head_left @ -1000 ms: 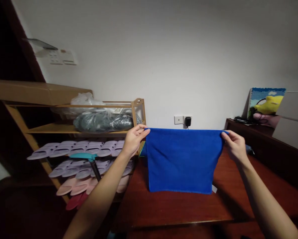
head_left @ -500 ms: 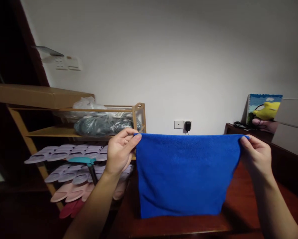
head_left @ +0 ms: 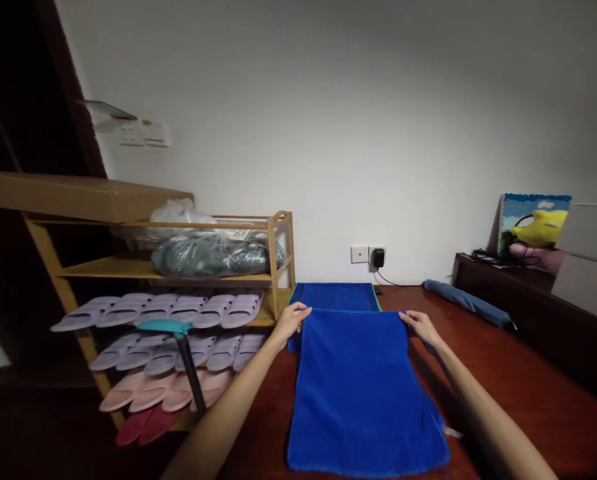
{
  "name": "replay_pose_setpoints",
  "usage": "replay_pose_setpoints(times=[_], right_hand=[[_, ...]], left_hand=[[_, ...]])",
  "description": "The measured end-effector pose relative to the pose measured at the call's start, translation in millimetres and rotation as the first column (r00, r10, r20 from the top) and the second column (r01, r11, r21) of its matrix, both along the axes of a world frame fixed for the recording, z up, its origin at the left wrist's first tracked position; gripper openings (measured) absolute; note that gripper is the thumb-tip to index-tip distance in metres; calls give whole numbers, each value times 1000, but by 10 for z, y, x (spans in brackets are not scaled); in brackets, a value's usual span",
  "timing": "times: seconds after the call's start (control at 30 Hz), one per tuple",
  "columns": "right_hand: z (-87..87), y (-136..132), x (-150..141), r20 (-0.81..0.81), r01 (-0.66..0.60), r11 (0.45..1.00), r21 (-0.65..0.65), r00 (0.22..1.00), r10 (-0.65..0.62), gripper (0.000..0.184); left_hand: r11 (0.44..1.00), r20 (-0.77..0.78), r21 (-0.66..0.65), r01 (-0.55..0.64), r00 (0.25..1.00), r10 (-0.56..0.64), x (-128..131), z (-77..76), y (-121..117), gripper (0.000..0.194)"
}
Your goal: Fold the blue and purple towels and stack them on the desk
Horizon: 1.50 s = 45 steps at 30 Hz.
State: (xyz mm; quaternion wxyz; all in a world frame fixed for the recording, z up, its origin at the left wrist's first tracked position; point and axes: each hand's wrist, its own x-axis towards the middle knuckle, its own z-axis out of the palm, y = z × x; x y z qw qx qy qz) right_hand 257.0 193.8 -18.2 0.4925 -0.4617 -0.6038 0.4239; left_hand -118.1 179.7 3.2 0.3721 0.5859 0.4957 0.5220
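Note:
A blue towel (head_left: pixel 353 387) is stretched between my two hands above the reddish-brown wooden table (head_left: pixel 523 393). My left hand (head_left: pixel 291 321) pinches its far left corner between thumb and fingers. At the far right corner, my right hand (head_left: pixel 421 327) does the same. The towel's near part slopes toward me, with a small white tag (head_left: pixel 451 433) at its right edge. Behind it lies another blue cloth (head_left: pixel 336 293) with green edging, partly hidden by the held towel.
On the left stands a wooden shoe rack (head_left: pixel 273 267) with several slippers (head_left: pixel 151 310), bagged items and a cardboard box (head_left: pixel 78 193). A teal-topped handle (head_left: pixel 166 327) rises before it. A rolled dark-blue bundle (head_left: pixel 468 303) lies at right. A black plug (head_left: pixel 378 258) sits in the wall.
Both hands have moved forward, down and closer together, bringing the towel from hanging upright to sloping low over the table. The cloth and rolled bundle behind now show.

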Motion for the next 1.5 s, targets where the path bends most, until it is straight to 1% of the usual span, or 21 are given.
replay_pose_setpoints(times=[0.07,0.17,0.33,0.43,0.5,0.53,0.6,0.67,0.73,0.77,0.8,0.87,0.93,1.03,1.07,1.13,1.2,1.27,1.33,1.4,1.5], right_hand=[[-138,143,-44,55,25,1000,6,998,-25,54],[-242,332,-93,153,82,997,9,985,-83,55],[-330,591,-175,355,181,983,24,918,-178,48],[-368,691,-201,474,233,971,54,850,-230,43],[-386,708,-219,545,263,961,82,796,-265,40],[-395,695,-236,575,276,956,103,768,-284,40],[-421,628,-292,624,274,949,158,717,-311,47],[-468,517,-369,659,216,955,205,690,-298,55],[-530,396,-441,714,95,973,210,665,-219,64],[-559,345,-467,756,29,982,187,635,-163,69],[-582,303,-485,799,-27,988,152,592,-107,73],[-591,247,-500,868,-91,993,70,496,-16,76],[-539,189,-499,894,-89,995,32,447,11,75],[-384,-42,-474,886,-105,993,54,463,0,73],[-335,-177,-455,876,-143,988,58,482,18,72],[-271,-507,-397,852,-282,959,39,511,116,66],[-257,-843,-327,840,-452,892,-8,481,252,61],[-263,-1094,-267,839,-515,857,-23,456,296,59],[-258,-1238,-220,844,-498,867,-5,463,271,58],[-239,-1324,-160,852,-467,884,28,474,223,56],[-260,-1484,12,869,-416,905,86,475,136,55]], left_hand=[[1000,-45,5,-28,999,29,-36,-191,162,47],[997,-132,26,-72,989,74,-54,-346,350,47],[980,-335,69,-184,921,197,-34,-423,614,34],[962,-470,90,-256,841,268,-4,-427,690,22],[945,-544,123,-303,776,319,38,-427,658,13],[936,-573,149,-318,744,344,67,-430,613,13],[933,-618,208,-294,700,359,141,-452,476,25],[960,-714,248,-131,645,273,222,-503,305,39],[981,-841,179,75,529,113,291,-574,151,52],[984,-888,116,135,457,41,318,-609,93,58],[986,-917,55,156,399,-12,340,-636,50,63],[992,-935,-17,126,349,-60,373,-653,1,66],[995,-942,-15,97,332,-46,395,-606,-49,65],[993,-942,31,116,335,-9,394,-454,-274,61],[987,-939,40,155,345,-16,380,-406,-405,60],[953,-928,17,303,360,-98,338,-347,-724,56],[887,-915,-51,459,334,-225,293,-347,-1038,56],[870,-909,-72,488,327,-259,269,-377,-1264,59],[884,-909,-65,462,339,-244,267,-388,-1391,59],[895,-910,-43,444,352,-219,259,-353,-1475,57],[870,-911,-45,491,337,-238,177,-250,-1639,61]])
